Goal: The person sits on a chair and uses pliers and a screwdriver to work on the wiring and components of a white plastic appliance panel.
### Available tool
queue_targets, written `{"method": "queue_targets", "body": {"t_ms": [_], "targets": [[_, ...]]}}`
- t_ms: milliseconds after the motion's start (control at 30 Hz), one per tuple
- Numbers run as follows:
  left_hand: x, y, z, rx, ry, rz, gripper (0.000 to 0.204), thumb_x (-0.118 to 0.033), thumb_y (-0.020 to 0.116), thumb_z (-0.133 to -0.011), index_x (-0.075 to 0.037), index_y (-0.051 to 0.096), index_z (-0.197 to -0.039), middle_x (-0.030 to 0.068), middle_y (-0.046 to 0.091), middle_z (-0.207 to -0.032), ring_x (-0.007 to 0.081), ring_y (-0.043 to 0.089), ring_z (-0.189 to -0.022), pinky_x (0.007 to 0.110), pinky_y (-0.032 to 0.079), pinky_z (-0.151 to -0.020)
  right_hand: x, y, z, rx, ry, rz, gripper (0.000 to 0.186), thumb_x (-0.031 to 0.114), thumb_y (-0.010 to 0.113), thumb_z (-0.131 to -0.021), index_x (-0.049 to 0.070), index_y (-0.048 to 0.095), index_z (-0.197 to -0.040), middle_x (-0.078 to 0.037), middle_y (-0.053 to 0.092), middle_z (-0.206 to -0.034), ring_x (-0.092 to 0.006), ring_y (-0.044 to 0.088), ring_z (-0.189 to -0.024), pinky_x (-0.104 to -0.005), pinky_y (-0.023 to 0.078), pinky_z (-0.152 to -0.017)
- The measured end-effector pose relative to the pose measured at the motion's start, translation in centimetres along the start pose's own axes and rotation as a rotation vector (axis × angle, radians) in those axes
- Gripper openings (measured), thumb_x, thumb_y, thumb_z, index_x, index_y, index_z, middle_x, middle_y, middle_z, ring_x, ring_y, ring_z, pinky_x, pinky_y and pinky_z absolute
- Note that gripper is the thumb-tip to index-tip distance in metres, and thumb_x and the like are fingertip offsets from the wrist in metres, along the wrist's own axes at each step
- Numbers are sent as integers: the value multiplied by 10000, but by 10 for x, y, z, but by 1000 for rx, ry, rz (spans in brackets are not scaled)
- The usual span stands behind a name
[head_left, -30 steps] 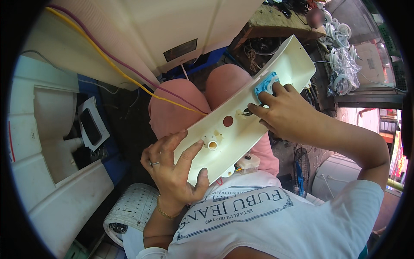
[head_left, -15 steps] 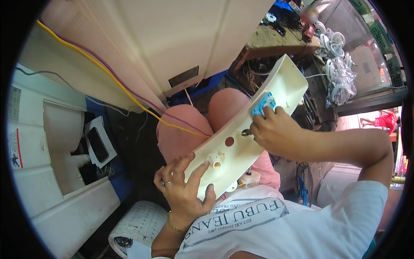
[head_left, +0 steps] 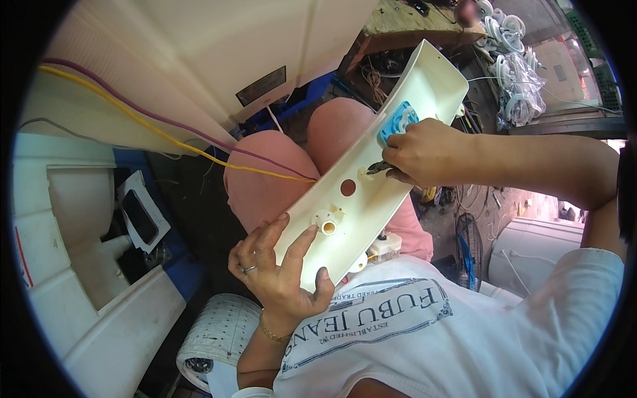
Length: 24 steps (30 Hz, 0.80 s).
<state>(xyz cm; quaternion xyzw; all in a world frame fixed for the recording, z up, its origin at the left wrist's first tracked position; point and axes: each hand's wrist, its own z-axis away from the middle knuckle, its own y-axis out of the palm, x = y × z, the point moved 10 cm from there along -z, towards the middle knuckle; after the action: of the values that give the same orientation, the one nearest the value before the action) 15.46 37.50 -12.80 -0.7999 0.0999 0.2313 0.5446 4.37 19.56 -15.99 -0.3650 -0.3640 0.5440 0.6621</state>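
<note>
Above our lap, we support the cream plastic panel with the left hand gripping its lower end, fingers spread. The right hand is closed on a small dark tool, touching the panel beside its blue component.

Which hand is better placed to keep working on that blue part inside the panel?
Right. The right hand already touches the blue part, apparently pinching something small, while the left hand grips the cream panel at its near end.
</note>
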Motion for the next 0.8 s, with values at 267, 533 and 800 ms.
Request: {"method": "queue_targets", "body": {"t_ms": [267,533,800], "targets": [[1,1,3,11,-11,4,483,-452,558,-778,-152,767,-1094,108,599,-1258,318,460,-1184,469,260,-1038,-12,2,-14,161,26,-126,289,329,656,-903,44,691,-867,-133,673,-810,-354,672,-748,-448,539,-685],[-5,2,2,3,43,-9,494,-399,584,-753,-84,741,-1099,138,584,-1239,329,455,-1158,465,257,-1044,-36,21,-13,531,350,-541,372,373,595,-956,29,735,-929,-175,694,-800,-369,679,-804,-474,532,-754],[-1,6,5,-7,16,-21,477,-401,574,-760,-90,744,-1079,120,603,-1217,319,462,-1149,463,259,-1034,-18,-13,-1,165,67,-3,351,334,730,-832,92,699,-1084,-84,648,-1009,-264,614,-995,-419,496,-830]]}}
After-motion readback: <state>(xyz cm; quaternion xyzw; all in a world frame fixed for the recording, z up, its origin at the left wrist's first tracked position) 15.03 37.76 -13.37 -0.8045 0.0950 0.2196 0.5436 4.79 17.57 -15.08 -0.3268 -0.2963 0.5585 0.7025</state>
